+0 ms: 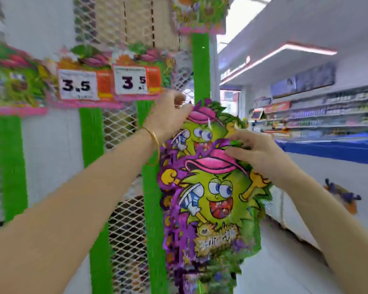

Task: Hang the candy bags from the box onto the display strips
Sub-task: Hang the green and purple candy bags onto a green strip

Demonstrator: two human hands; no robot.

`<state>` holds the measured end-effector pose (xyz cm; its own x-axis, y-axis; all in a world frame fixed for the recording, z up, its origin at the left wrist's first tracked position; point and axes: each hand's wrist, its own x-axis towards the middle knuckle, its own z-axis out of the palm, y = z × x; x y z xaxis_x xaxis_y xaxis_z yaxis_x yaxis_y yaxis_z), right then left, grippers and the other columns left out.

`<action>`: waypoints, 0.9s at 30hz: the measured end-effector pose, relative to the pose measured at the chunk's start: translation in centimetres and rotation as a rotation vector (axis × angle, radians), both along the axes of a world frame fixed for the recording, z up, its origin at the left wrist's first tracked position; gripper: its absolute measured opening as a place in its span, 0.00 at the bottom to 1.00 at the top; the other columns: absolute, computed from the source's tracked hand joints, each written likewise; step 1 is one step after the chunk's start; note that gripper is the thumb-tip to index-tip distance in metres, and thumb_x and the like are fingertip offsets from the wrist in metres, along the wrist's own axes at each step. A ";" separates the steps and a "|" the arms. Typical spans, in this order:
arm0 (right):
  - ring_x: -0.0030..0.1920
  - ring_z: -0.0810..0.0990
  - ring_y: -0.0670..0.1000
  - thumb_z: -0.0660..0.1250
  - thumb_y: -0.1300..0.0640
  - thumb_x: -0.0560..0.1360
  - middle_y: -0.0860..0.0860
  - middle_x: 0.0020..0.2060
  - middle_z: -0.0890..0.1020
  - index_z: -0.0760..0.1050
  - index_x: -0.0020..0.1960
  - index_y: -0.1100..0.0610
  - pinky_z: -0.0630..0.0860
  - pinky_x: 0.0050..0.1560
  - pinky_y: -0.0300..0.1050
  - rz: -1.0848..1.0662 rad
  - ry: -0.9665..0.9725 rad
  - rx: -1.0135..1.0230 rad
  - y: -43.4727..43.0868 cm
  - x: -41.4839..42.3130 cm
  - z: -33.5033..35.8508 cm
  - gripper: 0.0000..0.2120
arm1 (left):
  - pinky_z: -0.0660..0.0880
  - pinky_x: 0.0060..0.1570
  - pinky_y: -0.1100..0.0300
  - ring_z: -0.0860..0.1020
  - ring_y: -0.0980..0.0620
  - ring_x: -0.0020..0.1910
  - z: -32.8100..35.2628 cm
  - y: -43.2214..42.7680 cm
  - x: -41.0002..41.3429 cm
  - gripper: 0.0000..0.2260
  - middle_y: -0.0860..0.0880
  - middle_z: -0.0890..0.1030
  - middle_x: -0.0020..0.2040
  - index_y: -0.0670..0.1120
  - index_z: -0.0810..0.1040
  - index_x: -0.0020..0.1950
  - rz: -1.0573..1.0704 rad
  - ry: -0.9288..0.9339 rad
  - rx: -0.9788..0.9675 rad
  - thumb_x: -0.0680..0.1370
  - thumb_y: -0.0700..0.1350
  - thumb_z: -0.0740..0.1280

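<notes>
Hanging candy bags on the green display strip (201, 66).

My left hand (168, 115) pinches the upper candy bag (202, 128) at its top edge, against the strip. My right hand (255, 151), fingers loosely bent, touches the top of the lower bag (212, 200) without gripping. Foil looks light, floppy and slick, so I'd hold bags by the stiffer header, not the body.

Two candy bags hang overlapped on a green display strip (201, 66): the upper bag (202, 128) at about one o'clock from frame centre, the lower bag (212, 200) at five o'clock, covering its bottom. Both are glossy green-purple, showing a grinning green cartoon face under a pink cap.
</notes>
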<state>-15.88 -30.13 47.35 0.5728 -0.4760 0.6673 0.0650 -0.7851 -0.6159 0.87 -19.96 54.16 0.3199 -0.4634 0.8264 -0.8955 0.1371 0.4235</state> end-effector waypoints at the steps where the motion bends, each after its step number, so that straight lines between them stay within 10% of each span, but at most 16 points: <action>1: 0.47 0.76 0.43 0.69 0.58 0.73 0.43 0.46 0.77 0.75 0.52 0.49 0.69 0.48 0.33 -0.006 -0.033 -0.008 -0.4 0.2 1.6 0.09 | 0.69 0.50 0.61 0.75 0.48 0.50 1.8 -0.8 0.0 0.12 0.43 0.78 0.52 0.39 0.75 0.57 0.045 -0.021 -0.011 0.77 0.44 0.65; 10: 0.44 0.74 0.45 0.67 0.56 0.75 0.47 0.44 0.77 0.75 0.51 0.52 0.68 0.40 0.35 -0.158 -0.199 -0.280 -3.9 3.8 9.7 0.05 | 0.74 0.43 0.51 0.74 0.44 0.37 8.7 -5.6 1.3 0.09 0.39 0.74 0.37 0.43 0.71 0.35 0.013 0.089 0.085 0.75 0.37 0.59; 15: 0.46 0.76 0.49 0.66 0.52 0.75 0.45 0.42 0.78 0.76 0.51 0.50 0.73 0.47 0.45 -0.280 -0.255 -0.365 -5.7 6.7 11.7 0.05 | 0.69 0.21 0.69 0.73 0.57 0.23 10.8 -5.9 1.7 0.08 0.47 0.71 0.34 0.41 0.71 0.41 -0.046 0.218 0.103 0.79 0.35 0.58; 27: 0.43 0.72 0.51 0.62 0.49 0.78 0.46 0.44 0.76 0.72 0.56 0.51 0.65 0.41 0.43 -0.528 -0.227 -0.442 -5.5 9.3 14.1 0.09 | 0.70 0.45 0.58 0.70 0.49 0.45 12.7 -6.8 1.6 0.10 0.50 0.68 0.34 0.45 0.68 0.37 0.082 0.192 0.218 0.78 0.42 0.63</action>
<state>-6.53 -35.66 61.49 0.1652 -0.3086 0.9367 -0.3030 -0.9197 -0.2496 2.52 -26.78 66.81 0.5045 -0.5897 0.6307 -0.8002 -0.0449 0.5981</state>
